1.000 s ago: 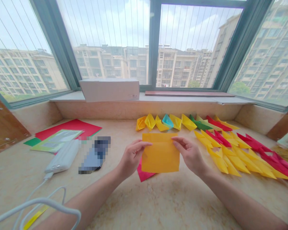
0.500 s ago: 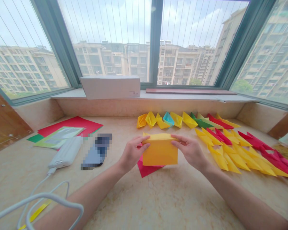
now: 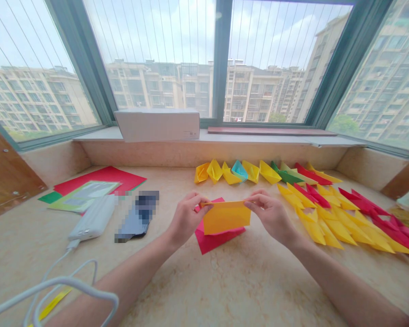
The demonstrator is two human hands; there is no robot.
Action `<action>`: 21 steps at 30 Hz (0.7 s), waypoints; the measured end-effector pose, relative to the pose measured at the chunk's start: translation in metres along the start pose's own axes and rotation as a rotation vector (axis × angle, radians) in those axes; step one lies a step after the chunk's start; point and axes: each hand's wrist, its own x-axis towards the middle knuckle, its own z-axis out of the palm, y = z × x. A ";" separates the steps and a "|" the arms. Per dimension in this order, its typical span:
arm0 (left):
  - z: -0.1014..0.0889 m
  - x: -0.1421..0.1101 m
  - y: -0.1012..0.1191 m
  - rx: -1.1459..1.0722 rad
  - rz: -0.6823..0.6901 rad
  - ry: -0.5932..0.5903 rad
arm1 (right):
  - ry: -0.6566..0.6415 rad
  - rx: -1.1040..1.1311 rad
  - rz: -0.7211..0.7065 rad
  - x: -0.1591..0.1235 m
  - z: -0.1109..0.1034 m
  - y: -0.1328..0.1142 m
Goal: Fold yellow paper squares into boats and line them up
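A folded orange-yellow paper sheet (image 3: pixel 226 217) is held just above the marble counter (image 3: pixel 225 281), at the centre. My left hand (image 3: pixel 186 218) pinches its upper left corner and my right hand (image 3: pixel 271 215) pinches its upper right corner. Under it, flat on the counter, lies a red paper square (image 3: pixel 211 240). Beyond the hands stands a row of folded paper boats (image 3: pixel 235 171), mostly yellow with one blue.
Several folded yellow, red and green paper shapes (image 3: pixel 344 209) cover the right side. At left lie coloured sheets (image 3: pixel 95 184), a white power bank (image 3: pixel 93 218) with a white cable (image 3: pixel 54 286), and a blurred dark object (image 3: pixel 136 215). A white box (image 3: pixel 158 125) sits on the window sill.
The paper's top edge has been folded down towards me, so the sheet now looks about half as tall. Both hands stayed at its upper corners, and more of the red sheet shows.
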 end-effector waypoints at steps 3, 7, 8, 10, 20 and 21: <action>-0.007 -0.001 0.003 0.154 0.106 -0.024 | -0.074 0.120 0.094 -0.003 0.002 -0.001; -0.012 -0.004 0.005 0.220 0.104 -0.068 | -0.049 0.140 0.011 -0.006 0.002 -0.008; -0.012 -0.005 0.006 0.188 0.078 -0.074 | -0.034 0.122 -0.023 -0.006 0.001 -0.009; -0.010 -0.006 0.007 0.058 0.017 -0.087 | 0.001 0.087 -0.076 -0.006 0.000 -0.011; 0.007 0.001 0.012 -0.559 -0.354 0.023 | 0.065 0.191 -0.063 -0.005 0.010 0.010; 0.008 0.001 0.012 -0.596 -0.366 0.038 | 0.058 0.212 -0.049 -0.005 0.012 0.011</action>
